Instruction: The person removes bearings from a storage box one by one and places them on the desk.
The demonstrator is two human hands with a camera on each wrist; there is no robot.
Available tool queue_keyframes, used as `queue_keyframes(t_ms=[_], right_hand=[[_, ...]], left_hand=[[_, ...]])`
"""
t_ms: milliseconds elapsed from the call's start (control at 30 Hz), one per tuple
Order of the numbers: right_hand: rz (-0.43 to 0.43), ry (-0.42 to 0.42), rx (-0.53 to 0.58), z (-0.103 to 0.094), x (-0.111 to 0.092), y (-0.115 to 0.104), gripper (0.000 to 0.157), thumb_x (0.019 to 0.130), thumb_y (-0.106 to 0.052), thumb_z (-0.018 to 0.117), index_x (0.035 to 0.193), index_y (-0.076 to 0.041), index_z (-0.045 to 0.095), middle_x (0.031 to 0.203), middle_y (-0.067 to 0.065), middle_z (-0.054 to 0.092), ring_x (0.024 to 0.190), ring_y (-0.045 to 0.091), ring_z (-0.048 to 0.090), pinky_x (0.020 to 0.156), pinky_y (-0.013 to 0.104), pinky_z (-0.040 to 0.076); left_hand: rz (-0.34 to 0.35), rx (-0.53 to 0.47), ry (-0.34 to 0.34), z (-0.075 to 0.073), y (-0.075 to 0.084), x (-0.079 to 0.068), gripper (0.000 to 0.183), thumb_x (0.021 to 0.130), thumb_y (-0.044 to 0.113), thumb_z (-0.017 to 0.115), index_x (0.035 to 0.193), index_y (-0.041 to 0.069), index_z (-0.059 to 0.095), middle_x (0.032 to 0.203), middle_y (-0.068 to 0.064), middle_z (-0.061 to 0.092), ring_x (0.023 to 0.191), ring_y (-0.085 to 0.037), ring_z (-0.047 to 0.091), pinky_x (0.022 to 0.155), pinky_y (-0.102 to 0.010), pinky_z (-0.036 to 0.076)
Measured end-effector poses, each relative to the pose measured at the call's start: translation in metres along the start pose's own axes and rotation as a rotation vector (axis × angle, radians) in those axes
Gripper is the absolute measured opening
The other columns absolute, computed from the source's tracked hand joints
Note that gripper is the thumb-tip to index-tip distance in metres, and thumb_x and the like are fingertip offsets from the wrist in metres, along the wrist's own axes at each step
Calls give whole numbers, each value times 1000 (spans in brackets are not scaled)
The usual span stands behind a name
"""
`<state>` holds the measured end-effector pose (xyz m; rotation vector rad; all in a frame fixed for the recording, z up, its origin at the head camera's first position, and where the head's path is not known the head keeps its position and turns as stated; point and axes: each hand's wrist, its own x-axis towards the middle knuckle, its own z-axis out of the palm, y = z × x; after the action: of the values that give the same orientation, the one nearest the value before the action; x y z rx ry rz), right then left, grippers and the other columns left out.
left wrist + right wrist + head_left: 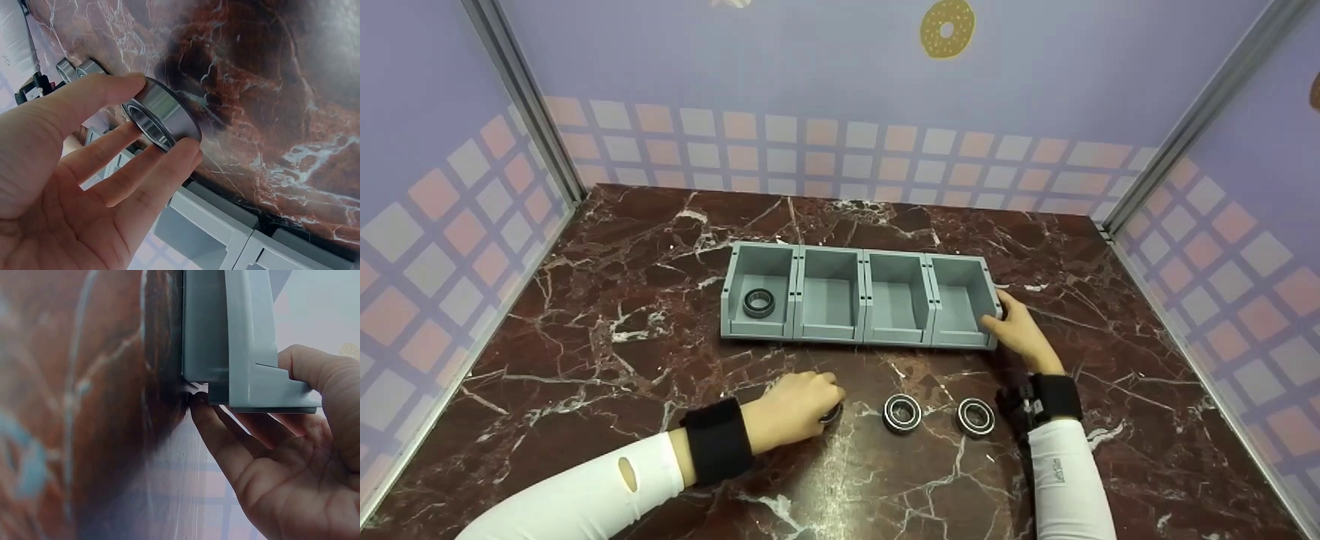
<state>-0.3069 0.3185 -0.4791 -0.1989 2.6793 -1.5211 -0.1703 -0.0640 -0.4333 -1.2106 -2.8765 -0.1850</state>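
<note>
My left hand point(795, 409) pinches a ball bearing point(166, 112) between thumb and fingertips, low over the marble-patterned table. In the head view that bearing is mostly hidden by the hand. At the right end of a row of joined grey bins point(829, 334), my right hand point(1020, 330) grips the outer side wall, thumb over the front edge and fingers outside. The right wrist view shows this hand point(292, 467) around the bin's corner point(275, 391). A dark-rimmed bearing point(759, 303) lies in the leftmost bin. Two more bearings, one nearer the middle point(901, 414) and one further right point(976, 418), lie on the table.
The dark red veined tabletop point(607, 405) is enclosed by lilac panels with a pink and white tile pattern point(821, 146). Metal posts stand at the back left point(525, 90) and back right corners. Black bands point(718, 441) circle both wrists.
</note>
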Motion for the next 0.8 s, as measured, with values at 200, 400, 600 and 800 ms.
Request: queue_keyframes(t_ms=[200,400,600,800], right_hand=[[5,5,-4,-1,1,2,62,94,5,53,152,13,35,139,36,55,101,12,58,80,11,47],[1,6,-5,0,1,1,61,94,5,53,152,13,36,138,36,55,101,12,59,80,11,47],[1,10,11,0,0,-1,62,93,5,54,152,12,35,140,35,54,105,13,58,82,10,46],[4,2,17,0,-2,-1,62,94,4,53,153,12,35,141,36,53,106,14,58,83,11,46]], left_hand=[[-5,-12,-2,5,-2,-2,24,70,5,84,91,7,73,87,-10,69,74,-29,68,61,-40,59],[-14,-2,-9,9,-2,-4,27,71,7,85,96,7,75,90,-10,70,76,-29,69,64,-40,60],[-18,-6,-9,11,-2,-4,26,72,8,86,95,6,74,90,-10,70,76,-28,68,64,-39,61],[-12,-13,6,12,-1,-5,27,72,7,86,96,5,74,90,-10,70,76,-27,68,65,-39,61]])
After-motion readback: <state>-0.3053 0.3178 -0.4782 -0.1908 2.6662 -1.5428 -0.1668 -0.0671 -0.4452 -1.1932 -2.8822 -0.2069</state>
